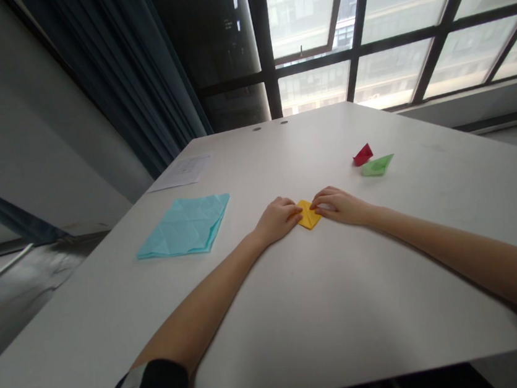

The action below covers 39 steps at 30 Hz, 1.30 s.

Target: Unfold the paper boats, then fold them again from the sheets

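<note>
A small folded piece of yellow paper [308,216] lies on the white table [328,310], shaped like a diamond with a crease down its middle. My left hand [280,218] grips its left corner, fingers bent together on the paper. On the opposite side, my right hand [340,206] holds the right corner between thumb and fingers. Both hands rest low on the table, with the paper's middle showing between them.
Folded light-blue paper [185,226] lies to the left. Behind it is a printed white sheet [184,171]. A red folded paper [363,154] and a green one [377,166] sit to the right, beyond my right hand. Windows and a dark curtain stand behind the table.
</note>
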Each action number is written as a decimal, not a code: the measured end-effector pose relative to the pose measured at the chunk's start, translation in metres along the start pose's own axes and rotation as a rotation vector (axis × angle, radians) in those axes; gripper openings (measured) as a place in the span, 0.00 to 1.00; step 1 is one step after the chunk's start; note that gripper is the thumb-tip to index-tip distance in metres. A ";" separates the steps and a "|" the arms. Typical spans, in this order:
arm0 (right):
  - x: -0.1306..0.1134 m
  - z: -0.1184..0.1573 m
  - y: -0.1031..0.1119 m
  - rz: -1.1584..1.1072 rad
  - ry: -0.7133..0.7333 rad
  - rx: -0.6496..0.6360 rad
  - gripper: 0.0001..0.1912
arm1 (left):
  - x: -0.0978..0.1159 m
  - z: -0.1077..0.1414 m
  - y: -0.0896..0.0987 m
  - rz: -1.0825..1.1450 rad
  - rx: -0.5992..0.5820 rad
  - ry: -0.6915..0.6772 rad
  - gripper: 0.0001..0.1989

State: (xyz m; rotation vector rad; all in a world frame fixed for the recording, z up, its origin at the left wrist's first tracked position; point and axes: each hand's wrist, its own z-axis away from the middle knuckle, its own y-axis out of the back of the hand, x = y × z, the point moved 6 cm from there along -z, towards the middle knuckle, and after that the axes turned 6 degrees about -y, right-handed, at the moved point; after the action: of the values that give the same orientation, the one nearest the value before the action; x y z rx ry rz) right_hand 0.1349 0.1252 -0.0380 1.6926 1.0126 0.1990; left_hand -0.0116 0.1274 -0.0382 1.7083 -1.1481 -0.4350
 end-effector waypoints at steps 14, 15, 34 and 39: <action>-0.007 0.003 0.008 -0.038 0.034 -0.056 0.16 | 0.015 0.003 0.011 0.049 -0.086 -0.072 0.14; -0.007 0.003 0.008 -0.030 0.033 -0.058 0.15 | 0.015 0.003 0.011 0.053 -0.085 -0.075 0.15; -0.006 0.003 0.004 -0.009 0.030 -0.077 0.14 | 0.005 0.001 0.000 0.138 -0.034 0.046 0.12; -0.004 0.000 0.003 0.002 -0.039 -0.028 0.13 | 0.003 0.000 0.000 0.132 -0.021 0.108 0.11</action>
State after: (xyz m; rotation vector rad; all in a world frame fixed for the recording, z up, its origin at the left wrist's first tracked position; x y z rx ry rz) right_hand 0.1344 0.1219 -0.0337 1.6657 0.9753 0.1795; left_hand -0.0103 0.1247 -0.0375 1.6071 -1.1649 -0.2694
